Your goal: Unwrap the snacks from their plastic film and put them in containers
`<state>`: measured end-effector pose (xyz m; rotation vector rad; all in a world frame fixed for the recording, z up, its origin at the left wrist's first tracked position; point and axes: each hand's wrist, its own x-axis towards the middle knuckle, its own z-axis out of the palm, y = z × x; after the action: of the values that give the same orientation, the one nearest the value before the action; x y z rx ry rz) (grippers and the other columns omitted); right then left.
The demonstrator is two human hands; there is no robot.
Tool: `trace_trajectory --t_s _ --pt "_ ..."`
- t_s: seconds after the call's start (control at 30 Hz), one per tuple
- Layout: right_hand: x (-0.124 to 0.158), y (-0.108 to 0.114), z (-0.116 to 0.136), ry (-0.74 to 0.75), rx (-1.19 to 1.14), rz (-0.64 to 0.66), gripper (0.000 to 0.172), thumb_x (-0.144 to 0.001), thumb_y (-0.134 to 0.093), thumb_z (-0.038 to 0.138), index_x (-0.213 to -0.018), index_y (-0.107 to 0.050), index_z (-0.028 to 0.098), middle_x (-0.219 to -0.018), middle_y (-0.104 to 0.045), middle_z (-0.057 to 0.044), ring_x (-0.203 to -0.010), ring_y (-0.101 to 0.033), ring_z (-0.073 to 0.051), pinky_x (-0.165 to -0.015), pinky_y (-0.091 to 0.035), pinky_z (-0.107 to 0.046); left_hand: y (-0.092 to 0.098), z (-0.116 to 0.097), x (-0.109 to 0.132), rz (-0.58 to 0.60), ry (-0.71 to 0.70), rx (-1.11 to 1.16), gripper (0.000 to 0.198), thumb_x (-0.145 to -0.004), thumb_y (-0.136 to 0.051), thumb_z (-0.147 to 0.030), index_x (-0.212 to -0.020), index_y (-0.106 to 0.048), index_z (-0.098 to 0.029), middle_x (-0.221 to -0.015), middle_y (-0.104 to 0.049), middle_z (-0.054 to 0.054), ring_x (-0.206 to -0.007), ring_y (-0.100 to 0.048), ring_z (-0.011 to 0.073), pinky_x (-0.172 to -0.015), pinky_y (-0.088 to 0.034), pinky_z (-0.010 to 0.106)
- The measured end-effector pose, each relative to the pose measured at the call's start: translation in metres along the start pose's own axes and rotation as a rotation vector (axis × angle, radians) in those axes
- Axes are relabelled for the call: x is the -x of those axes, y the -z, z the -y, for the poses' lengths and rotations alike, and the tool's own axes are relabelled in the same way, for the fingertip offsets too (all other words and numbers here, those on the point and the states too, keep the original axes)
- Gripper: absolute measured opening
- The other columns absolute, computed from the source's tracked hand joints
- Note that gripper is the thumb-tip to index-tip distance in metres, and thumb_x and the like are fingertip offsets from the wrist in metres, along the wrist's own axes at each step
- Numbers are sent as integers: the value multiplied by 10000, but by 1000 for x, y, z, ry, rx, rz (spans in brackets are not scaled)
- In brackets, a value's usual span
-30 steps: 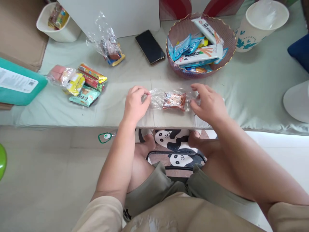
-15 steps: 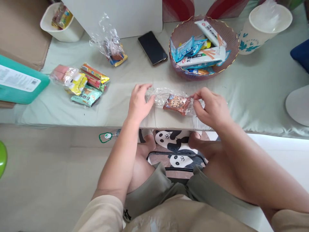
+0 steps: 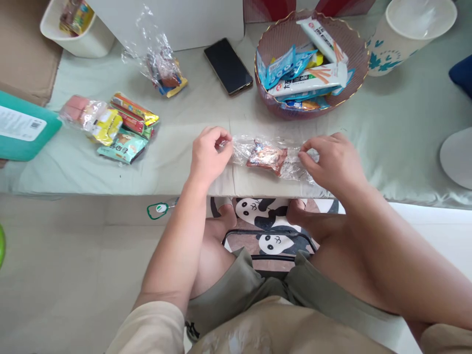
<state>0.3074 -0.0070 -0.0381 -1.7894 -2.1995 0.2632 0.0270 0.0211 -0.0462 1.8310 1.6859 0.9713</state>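
A clear plastic bag point(image 3: 241, 150) lies near the table's front edge, with a small brown-red snack packet point(image 3: 267, 158) inside it. My left hand point(image 3: 210, 152) pinches the bag's left end between thumb and fingers. At the other end, my right hand point(image 3: 332, 160) has thumb and fingertips closed on the bag's right side. The plastic stretches fairly flat between the two hands, and light glares off it over the packet.
Beyond the bag stands a scalloped pink bowl point(image 3: 273, 105) of wrapped snacks, beside a black phone point(image 3: 228, 66). Several packets, including a mint-green one point(image 3: 123, 146), and another bagged snack point(image 3: 167, 73) lie to the left. A paper cup point(image 3: 396, 46) stands at the right.
My left hand has closed from spread fingers onto the bag's left end. My right hand has shifted slightly right, and the bag is drawn out flatter. The view has shifted a little.
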Motion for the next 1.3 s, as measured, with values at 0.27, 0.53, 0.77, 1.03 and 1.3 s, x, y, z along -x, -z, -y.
trace_trajectory --t_s 0.27,0.53,0.77,1.03,1.3 --pt "-1 -4 1 -58 -17 -44 203 -861 -595 298 -1014 -719 250 -907 -766 -117 -966 -629 -359 -784 -411 -444 2 10 0 -45 18 25 183 -664 -583 -44 -639 -531 -218 -745 -595 -5 -688 -527 141 -665 -438 310" --pt "-1 8 4 -57 -123 -41 147 -894 -537 242 -884 -682 267 -981 -760 -114 -966 -672 -336 -839 -472 -477 6 19 -5 -234 230 191 205 -796 -615 -130 -677 -481 -230 -723 -608 -11 -668 -592 139 -590 -458 286" --pt "0 9 12 -64 -338 -127 86 -819 -569 259 -897 -606 252 -1280 -694 -126 -1132 -669 -313 -812 -544 -436 -1 11 -5 -37 293 309 156 -781 -721 -110 -876 -657 -215 -749 -681 -15 -681 -638 118 -644 -520 244" --pt "-7 15 11 -390 -657 -46 186 -753 -622 209 -934 -647 243 -939 -771 -71 -775 -689 -223 -657 -517 -370 1 13 -7 -254 88 370 83 -864 -732 -163 -891 -685 -226 -824 -701 -5 -772 -684 125 -751 -561 262" --pt "-5 20 14 -275 -723 -359 199 -803 -534 153 -945 -578 285 -1047 -766 -70 -953 -732 -236 -914 -585 -464 4 16 -12 -455 -12 612 281 -816 -848 -451 -892 -662 -255 -777 -678 -35 -739 -663 109 -770 -574 298"
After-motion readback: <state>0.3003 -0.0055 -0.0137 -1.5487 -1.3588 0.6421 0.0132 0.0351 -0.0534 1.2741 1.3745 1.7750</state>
